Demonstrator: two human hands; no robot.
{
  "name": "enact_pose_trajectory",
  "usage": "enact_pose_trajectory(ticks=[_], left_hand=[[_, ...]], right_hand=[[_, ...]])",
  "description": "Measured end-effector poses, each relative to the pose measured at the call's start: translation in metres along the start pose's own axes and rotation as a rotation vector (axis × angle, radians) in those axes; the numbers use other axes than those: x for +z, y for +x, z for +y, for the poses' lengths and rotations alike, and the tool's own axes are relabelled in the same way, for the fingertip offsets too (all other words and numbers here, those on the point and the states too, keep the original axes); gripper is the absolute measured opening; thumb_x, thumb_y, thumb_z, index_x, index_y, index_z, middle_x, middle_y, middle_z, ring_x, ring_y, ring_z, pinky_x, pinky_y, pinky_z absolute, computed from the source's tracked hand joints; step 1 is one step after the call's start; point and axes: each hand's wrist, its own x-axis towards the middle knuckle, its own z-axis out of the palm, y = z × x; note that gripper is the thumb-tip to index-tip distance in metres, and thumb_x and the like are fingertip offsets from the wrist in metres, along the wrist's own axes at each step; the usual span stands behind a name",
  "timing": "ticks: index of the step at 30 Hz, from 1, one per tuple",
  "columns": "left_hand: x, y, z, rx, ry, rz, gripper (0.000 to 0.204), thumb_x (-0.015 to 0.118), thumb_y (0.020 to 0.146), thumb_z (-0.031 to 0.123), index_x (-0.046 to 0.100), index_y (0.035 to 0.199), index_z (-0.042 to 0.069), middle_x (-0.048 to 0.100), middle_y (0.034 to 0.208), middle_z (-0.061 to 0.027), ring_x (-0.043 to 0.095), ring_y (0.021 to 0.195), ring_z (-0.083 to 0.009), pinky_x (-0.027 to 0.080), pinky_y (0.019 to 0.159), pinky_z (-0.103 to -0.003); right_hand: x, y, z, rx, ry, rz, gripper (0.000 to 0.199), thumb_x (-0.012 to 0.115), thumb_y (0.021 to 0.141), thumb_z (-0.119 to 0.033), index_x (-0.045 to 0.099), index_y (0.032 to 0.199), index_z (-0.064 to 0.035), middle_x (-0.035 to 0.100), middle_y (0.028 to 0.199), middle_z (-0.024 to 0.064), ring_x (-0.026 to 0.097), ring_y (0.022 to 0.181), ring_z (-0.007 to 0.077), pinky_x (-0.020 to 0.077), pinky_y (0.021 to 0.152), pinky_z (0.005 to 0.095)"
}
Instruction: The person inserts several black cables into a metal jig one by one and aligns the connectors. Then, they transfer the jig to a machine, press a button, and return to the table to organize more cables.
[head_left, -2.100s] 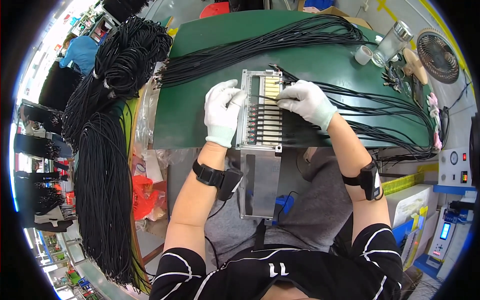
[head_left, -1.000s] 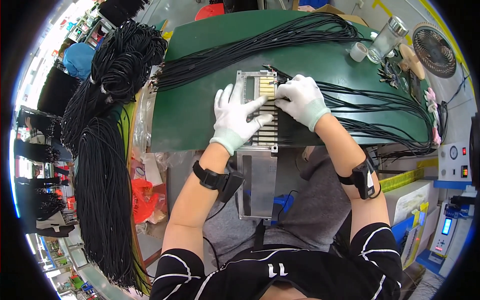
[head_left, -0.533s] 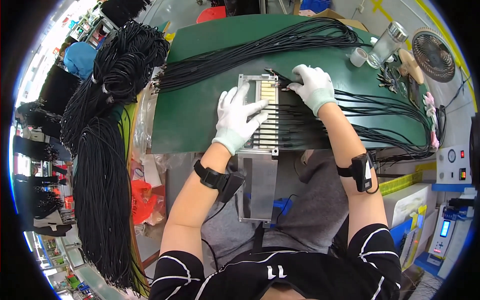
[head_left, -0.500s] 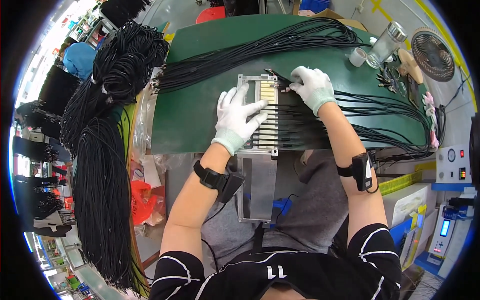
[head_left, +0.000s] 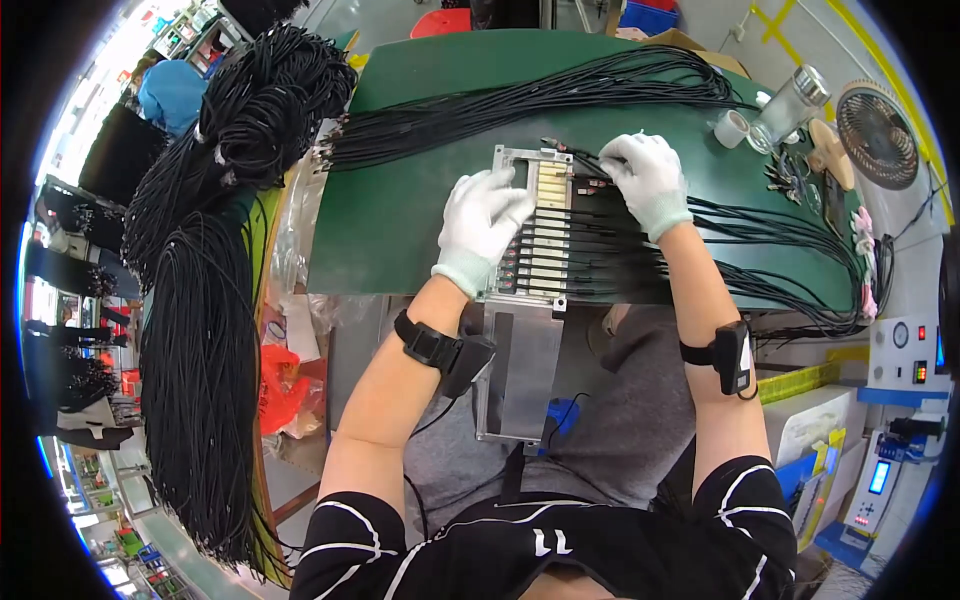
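Observation:
A metal jig (head_left: 524, 362) with a row of pale slots stands at the near edge of the green table, its lower part extending off it. Several black cables (head_left: 596, 240) lie side by side in its slots and run off to the right. My left hand (head_left: 478, 225), in a white glove, is over the jig's left side, its thumb and fingers apart and nothing seen in them. My gloved right hand (head_left: 648, 182) is beyond the jig's upper right corner, fingers closed on a black cable (head_left: 590, 164); its fingertips partly hide the cable.
A long bundle of black cables (head_left: 520, 100) crosses the far side of the table (head_left: 400, 235). Large cable coils (head_left: 200, 390) hang at the left. A glass bottle (head_left: 790, 108), a white tape roll (head_left: 731, 128), loose tools and a fan (head_left: 877, 133) stand at the right.
My left hand's fingers have drawn in from a wide spread. My right hand stays by the jig's upper corner at the cable ends. The whole view has shifted slightly.

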Motion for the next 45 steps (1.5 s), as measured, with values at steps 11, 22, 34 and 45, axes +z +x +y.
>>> enact_pose_trajectory(ticks=[11, 22, 34, 45], left_hand=[[-0.009, 0.008, 0.008, 0.219, -0.019, 0.197, 0.019, 0.074, 0.083, 0.022, 0.068, 0.079, 0.005, 0.071, 0.114, -0.0122, 0.061, 0.113, -0.0342, 0.045, 0.101, -0.046], [-0.009, 0.005, -0.013, -0.142, 0.132, 0.229, 0.023, 0.066, 0.093, 0.027, 0.074, 0.098, 0.006, 0.072, 0.109, -0.011, 0.063, 0.105, -0.0272, 0.048, 0.093, -0.038], [-0.012, 0.005, -0.015, -0.111, 0.061, 0.15, 0.024, 0.059, 0.097, 0.025, 0.075, 0.105, 0.01, 0.073, 0.102, -0.0087, 0.064, 0.098, -0.0273, 0.048, 0.09, -0.038], [0.007, 0.008, 0.004, 0.097, 0.146, 0.108, 0.026, 0.062, 0.095, 0.03, 0.075, 0.11, 0.012, 0.067, 0.121, -0.0124, 0.059, 0.117, -0.0302, 0.04, 0.109, -0.043]], right_hand=[[0.007, -0.016, -0.053, -0.391, 0.482, -0.106, 0.017, 0.076, 0.078, -0.013, 0.07, 0.094, -0.0075, 0.069, 0.088, 0.0091, 0.063, 0.086, 0.0303, 0.0494, 0.08, 0.0397], [0.001, -0.015, -0.025, -0.253, 0.209, -0.124, 0.008, 0.072, 0.081, -0.017, 0.07, 0.085, -0.0093, 0.069, 0.081, 0.0087, 0.062, 0.08, 0.0319, 0.0503, 0.076, 0.0414], [0.0, -0.014, -0.013, -0.22, 0.112, -0.166, 0.009, 0.068, 0.083, -0.018, 0.07, 0.081, -0.0099, 0.07, 0.081, 0.0089, 0.063, 0.08, 0.0326, 0.0499, 0.078, 0.0419], [0.002, -0.019, -0.021, -0.169, 0.122, -0.148, 0.008, 0.067, 0.084, -0.017, 0.07, 0.085, -0.0098, 0.069, 0.081, 0.0092, 0.063, 0.081, 0.0328, 0.0507, 0.077, 0.0424]])
